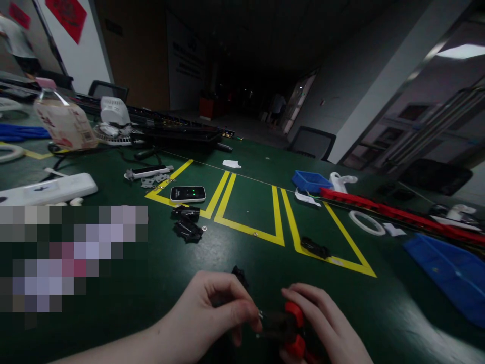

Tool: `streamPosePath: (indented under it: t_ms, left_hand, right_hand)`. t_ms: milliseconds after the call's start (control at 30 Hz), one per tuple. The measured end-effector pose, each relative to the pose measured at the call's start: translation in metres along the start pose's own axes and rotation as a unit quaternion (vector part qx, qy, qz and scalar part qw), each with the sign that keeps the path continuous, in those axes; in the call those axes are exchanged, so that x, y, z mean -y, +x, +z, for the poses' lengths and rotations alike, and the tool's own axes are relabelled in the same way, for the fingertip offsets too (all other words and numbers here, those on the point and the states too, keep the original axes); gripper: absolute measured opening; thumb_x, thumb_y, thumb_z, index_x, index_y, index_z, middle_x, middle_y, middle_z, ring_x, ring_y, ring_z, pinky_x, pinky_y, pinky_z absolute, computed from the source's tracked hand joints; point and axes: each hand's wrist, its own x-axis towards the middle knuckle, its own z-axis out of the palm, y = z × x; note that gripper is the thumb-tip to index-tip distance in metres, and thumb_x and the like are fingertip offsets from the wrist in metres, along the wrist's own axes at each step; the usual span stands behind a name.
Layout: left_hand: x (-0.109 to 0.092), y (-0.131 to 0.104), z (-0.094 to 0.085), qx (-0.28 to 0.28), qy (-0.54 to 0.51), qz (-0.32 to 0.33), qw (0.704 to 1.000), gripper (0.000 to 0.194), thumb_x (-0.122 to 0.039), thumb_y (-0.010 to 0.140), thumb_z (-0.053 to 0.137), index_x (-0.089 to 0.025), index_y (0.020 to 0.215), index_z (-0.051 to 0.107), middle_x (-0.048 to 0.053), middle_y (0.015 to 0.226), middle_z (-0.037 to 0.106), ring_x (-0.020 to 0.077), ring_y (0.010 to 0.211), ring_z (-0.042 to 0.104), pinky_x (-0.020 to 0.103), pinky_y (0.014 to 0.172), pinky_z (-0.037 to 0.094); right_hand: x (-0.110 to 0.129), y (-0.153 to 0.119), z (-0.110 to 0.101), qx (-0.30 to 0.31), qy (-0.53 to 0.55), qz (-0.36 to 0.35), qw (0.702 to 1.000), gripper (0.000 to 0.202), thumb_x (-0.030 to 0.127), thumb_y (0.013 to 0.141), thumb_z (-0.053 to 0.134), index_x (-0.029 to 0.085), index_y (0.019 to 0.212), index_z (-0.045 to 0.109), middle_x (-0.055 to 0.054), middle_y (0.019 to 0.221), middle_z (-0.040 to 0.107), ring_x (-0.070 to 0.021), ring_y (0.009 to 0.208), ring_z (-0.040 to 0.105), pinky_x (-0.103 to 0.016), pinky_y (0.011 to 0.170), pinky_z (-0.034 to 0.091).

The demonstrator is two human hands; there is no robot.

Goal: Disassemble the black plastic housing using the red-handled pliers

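My right hand (328,318) is closed around red-handled pliers (294,331) at the near edge of view. Their dark jaws point left, towards my left hand (222,308), and look parted. Thumb and fingers of that hand pinch together at the jaw tips, where a small bright bit shows; I cannot make out what it is. Just beyond my left hand lies a small black part (239,276) on the green table (212,263). Farther off are more black parts (188,228) and a single black piece (315,247) on the yellow tape at right.
Yellow tape (250,232) marks boxes on the table. A white-edged black device (188,194) with green lights sits at centre left. To the right are a blue bin (447,273), a small blue tray (310,181), a red strip (379,205) and a white ring (367,223).
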Motion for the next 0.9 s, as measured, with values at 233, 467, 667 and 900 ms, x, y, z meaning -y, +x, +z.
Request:
streamPosePath:
  t_ms: [233, 467, 667, 900]
  left_hand:
    - [0.002, -0.004, 0.003, 0.052, -0.01, -0.031, 0.998, 0.056, -0.07, 0.09, 0.056, -0.017, 0.073, 0.051, -0.001, 0.062, 0.056, 0.0068, 0.05, 0.051, 0.017, 0.05, 0.04]
    - [-0.001, -0.005, 0.002, 0.044, 0.033, -0.062, 0.997, 0.061, -0.075, 0.091, 0.044, -0.019, 0.069, 0.044, -0.001, 0.057, 0.049, 0.0076, 0.047, 0.043, 0.018, 0.045, 0.034]
    - [-0.009, -0.004, 0.003, 0.013, 0.023, -0.096, 0.995, 0.065, -0.081, 0.084, 0.051, -0.019, 0.065, 0.042, -0.002, 0.058, 0.048, 0.0077, 0.049, 0.043, 0.019, 0.047, 0.038]
    - [-0.011, -0.005, 0.006, 0.022, 0.002, -0.106, 0.994, 0.066, -0.081, 0.083, 0.053, -0.019, 0.064, 0.041, -0.003, 0.055, 0.045, 0.0071, 0.047, 0.041, 0.018, 0.047, 0.037]
  right_hand:
    - [0.001, -0.002, 0.008, -0.011, -0.078, -0.009, 0.997, 0.057, 0.035, 0.092, 0.052, 0.022, 0.147, 0.042, -0.015, 0.126, 0.059, -0.0272, 0.112, 0.063, -0.039, 0.082, 0.06]
    - [-0.008, -0.008, 0.016, -0.007, -0.045, -0.029, 0.999, 0.056, 0.033, 0.094, 0.052, 0.018, 0.146, 0.043, -0.012, 0.115, 0.065, -0.0249, 0.104, 0.065, -0.035, 0.08, 0.058]
    - [-0.001, -0.008, 0.018, -0.031, -0.042, -0.037, 0.998, 0.046, 0.041, 0.097, 0.055, 0.016, 0.136, 0.053, -0.012, 0.112, 0.068, -0.0249, 0.104, 0.066, -0.039, 0.088, 0.056]
    - [0.006, -0.006, 0.016, -0.038, -0.034, -0.014, 0.999, 0.042, 0.043, 0.099, 0.054, 0.017, 0.132, 0.057, -0.011, 0.109, 0.069, -0.0244, 0.102, 0.067, -0.039, 0.089, 0.056]
